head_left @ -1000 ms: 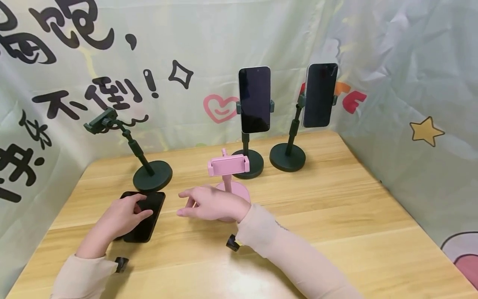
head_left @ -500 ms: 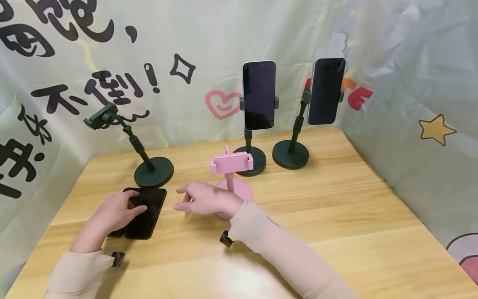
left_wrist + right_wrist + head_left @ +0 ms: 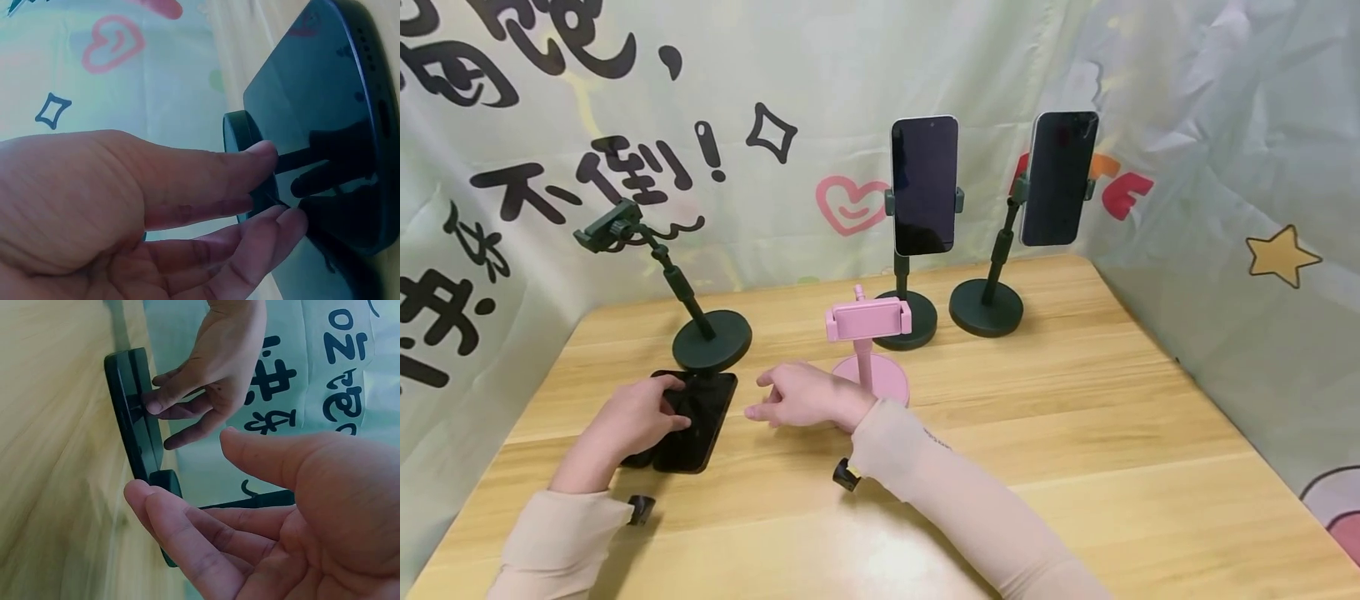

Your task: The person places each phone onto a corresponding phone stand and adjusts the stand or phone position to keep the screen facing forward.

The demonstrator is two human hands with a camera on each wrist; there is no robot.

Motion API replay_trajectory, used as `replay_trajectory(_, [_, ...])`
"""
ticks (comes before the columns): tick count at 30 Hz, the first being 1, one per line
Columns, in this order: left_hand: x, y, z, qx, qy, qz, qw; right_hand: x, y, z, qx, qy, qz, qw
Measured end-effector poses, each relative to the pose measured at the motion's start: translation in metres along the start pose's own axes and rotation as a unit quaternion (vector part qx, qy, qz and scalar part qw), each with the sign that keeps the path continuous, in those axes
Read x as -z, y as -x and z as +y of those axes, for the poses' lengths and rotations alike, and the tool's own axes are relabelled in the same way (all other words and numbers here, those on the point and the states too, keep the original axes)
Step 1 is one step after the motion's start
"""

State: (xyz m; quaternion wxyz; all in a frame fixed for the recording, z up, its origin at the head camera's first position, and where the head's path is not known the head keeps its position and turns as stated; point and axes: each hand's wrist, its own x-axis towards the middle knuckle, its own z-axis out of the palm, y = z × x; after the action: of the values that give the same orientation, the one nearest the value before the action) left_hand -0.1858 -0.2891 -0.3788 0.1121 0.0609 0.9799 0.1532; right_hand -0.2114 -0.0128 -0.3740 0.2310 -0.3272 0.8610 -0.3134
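Printed cloth [image 3: 760, 208] backs the wooden table [image 3: 1075, 417]; stands [image 3: 988, 308] clamp smartphones [image 3: 925, 185]; left hand [image 3: 634, 419] loose over flat phones [image 3: 706, 414], right hand [image 3: 807, 396] wide.

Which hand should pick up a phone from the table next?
Probably the left hand. In the head view, its thumb is over the flat phone. The right hand is apart from that phone, in front of the pink stand.
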Motion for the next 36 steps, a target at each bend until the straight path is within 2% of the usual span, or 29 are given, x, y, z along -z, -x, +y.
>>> replay_trajectory(14, [-0.006,-0.004,0.01,0.003,-0.004,0.008,1.0,-0.004,-0.001,0.006,-0.025,0.006,-0.007,0.9996])
replay_trajectory(25, [-0.008,-0.005,0.012,-0.022,-0.003,-0.011,0.9997,-0.005,-0.003,0.01,-0.036,0.03,-0.006,0.9989])
replay_trajectory(33, [-0.012,-0.004,0.019,-0.039,-0.006,-0.004,0.9992,-0.006,-0.005,0.014,-0.06,0.022,-0.017,0.9978])
replay_trajectory(36, [-0.014,-0.003,0.023,-0.037,-0.003,-0.004,0.9993,-0.006,-0.005,0.015,-0.067,0.019,-0.019,0.9974])
